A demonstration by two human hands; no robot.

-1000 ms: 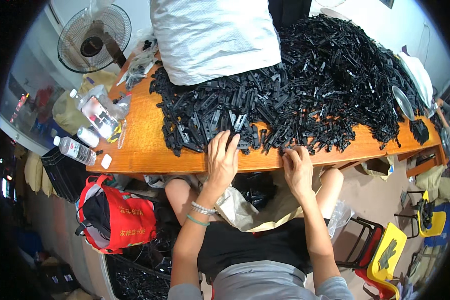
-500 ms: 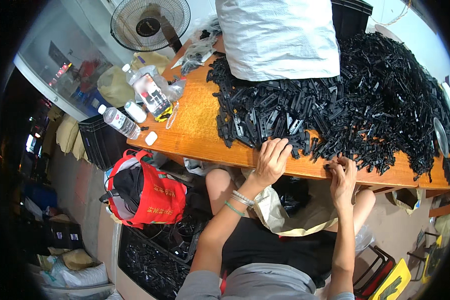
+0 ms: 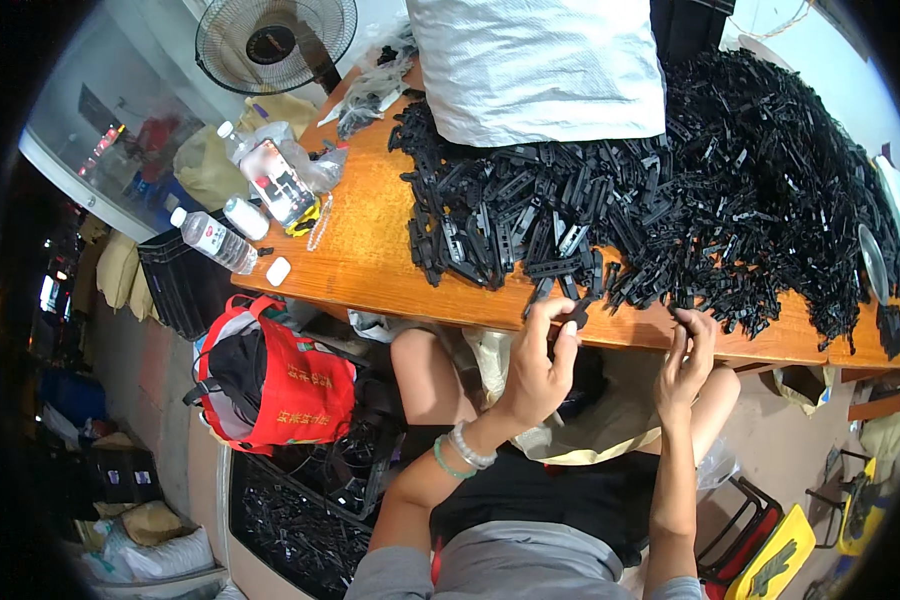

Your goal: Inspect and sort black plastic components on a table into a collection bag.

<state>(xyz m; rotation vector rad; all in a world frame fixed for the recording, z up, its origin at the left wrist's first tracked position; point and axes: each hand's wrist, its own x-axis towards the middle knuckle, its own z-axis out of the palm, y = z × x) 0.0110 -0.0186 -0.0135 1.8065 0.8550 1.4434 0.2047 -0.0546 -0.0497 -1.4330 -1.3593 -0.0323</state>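
Observation:
My left hand [image 3: 538, 372] is at the near edge of the wooden table [image 3: 355, 245], pinching a small black plastic part [image 3: 579, 313] between thumb and fingertips. To its right, my right hand [image 3: 685, 366] has its fingers bent together at the table edge, with a dark piece [image 3: 679, 314] at the fingertips, partly covered. Just beyond both hands spreads a large heap of black plastic parts [image 3: 770, 190], mostly slim and elongated. A white woven sack [image 3: 535, 75] stands on the heap's far side.
On the table's left are a water bottle [image 3: 213, 243], a white bottle [image 3: 245, 219], a phone [image 3: 278, 188] and a white case [image 3: 278, 271]. A fan [image 3: 275, 45] stands behind. Below are a red bag [image 3: 295, 385], a bin of black parts [image 3: 290, 530] and an opened beige sack [image 3: 610, 440] on my lap.
My left hand has drawn back from the heap and turned, now lifting a black part. My right hand stays near the table edge, fingers slightly shifted. The whole view has moved slightly.

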